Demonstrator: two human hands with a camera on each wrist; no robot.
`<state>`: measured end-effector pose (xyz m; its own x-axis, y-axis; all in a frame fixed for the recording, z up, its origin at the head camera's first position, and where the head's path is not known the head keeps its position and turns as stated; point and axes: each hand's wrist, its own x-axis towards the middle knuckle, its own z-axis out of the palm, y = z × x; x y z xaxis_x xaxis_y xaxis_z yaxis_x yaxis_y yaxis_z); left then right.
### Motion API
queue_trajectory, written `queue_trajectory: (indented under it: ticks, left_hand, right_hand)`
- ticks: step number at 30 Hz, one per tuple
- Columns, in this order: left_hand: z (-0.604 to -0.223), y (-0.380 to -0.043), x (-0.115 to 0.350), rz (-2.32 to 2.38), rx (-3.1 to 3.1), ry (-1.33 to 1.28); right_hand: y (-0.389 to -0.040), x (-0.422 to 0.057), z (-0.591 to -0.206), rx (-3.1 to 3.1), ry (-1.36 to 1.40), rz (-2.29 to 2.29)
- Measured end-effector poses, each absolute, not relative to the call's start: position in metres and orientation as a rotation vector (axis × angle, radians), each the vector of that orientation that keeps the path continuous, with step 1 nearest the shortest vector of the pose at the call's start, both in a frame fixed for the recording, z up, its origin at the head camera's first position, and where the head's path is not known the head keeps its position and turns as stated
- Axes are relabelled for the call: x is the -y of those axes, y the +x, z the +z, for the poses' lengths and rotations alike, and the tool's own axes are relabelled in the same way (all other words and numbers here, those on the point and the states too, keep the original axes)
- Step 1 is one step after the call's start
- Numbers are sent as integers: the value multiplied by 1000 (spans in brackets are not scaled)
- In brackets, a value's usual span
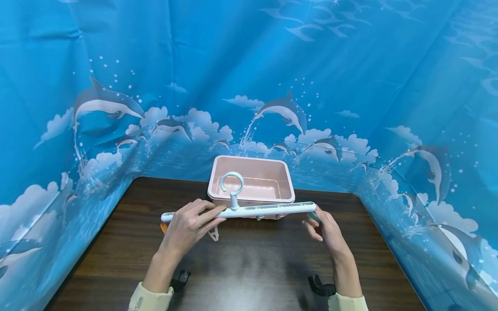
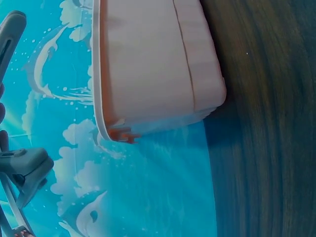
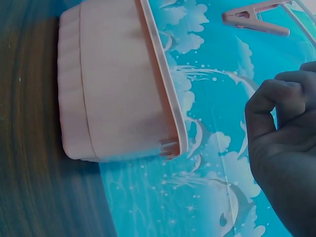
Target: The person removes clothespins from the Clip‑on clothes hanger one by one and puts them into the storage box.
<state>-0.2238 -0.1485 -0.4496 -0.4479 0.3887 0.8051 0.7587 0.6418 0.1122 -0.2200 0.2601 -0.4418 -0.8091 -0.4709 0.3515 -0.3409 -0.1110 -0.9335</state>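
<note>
A pale blue clip hanger (image 1: 272,210) with a round hook (image 1: 232,181) is held level above the table. My left hand (image 1: 190,224) grips its bar to the left of the hook. At the bar's right end my right hand (image 1: 327,231) pinches a green clothespin (image 1: 314,217), mostly hidden by the fingers. An orange clothespin (image 1: 164,227) and a pale one (image 1: 213,233) hang under the left part of the bar. The left wrist view shows a greyish clothespin (image 2: 27,170) close up. A pink clothespin (image 3: 254,19) hangs in the right wrist view beside the curled fingers (image 3: 276,98).
Behind the hanger stands a pink plastic basin (image 1: 289,183) on the dark wood table (image 1: 249,268). A blue dolphin-print curtain (image 1: 249,65) closes off the back and both sides.
</note>
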Motion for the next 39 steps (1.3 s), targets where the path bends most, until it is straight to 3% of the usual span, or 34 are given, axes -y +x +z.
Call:
queue_trajectory:
  ticks: [23,39]
  left_hand:
    - [-451,-220,145,-560,1990,-918]
    - [-462,-227,134,-550,1795,-926]
  right_hand:
    - [-223,-270,-439,-1563,-1166,-2077]
    - [-223,-268,-445,-1348,-1184,-2121]
